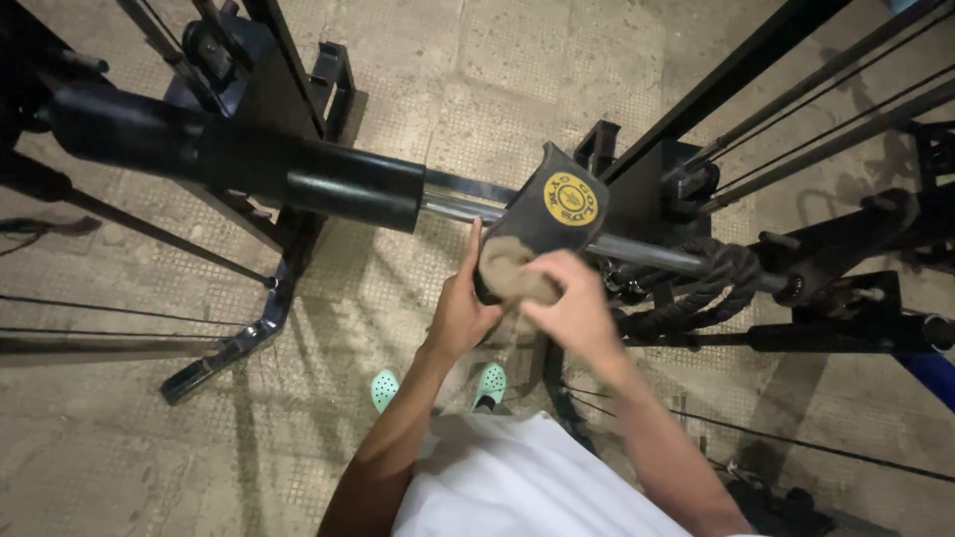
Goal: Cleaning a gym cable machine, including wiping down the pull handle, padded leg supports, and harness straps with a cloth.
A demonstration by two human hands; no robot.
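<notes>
While the long black padded roller bar (229, 159) runs across from nine o'clock toward the centre, both hands meet just past its end. Left hand (461, 310) is up against the black leather lifting pad with a round yellow emblem (553, 214), fingers stretched flat along its near edge, thumb tucked underneath, so it's bracing rather than clenching. Right hand (574, 303) comes in from four o'clock, fingers curled over the pad's tan suede inner face (507, 270), closed on that lower flap. The pad itself sits draped on the bare steel bar (647, 251) at the middle of the view, emblem side tilted toward twelve o'clock. At three o'clock a thick black braided rope (711, 283) coils beneath the steel bar, close beside the right hand. Dark machine cables (826, 124) slant away toward two o'clock. Down at six o'clock, mint-green perforated clogs (487, 383) stand on the worn textured floor (477, 89), with a white shirt (517, 477) below.
</notes>
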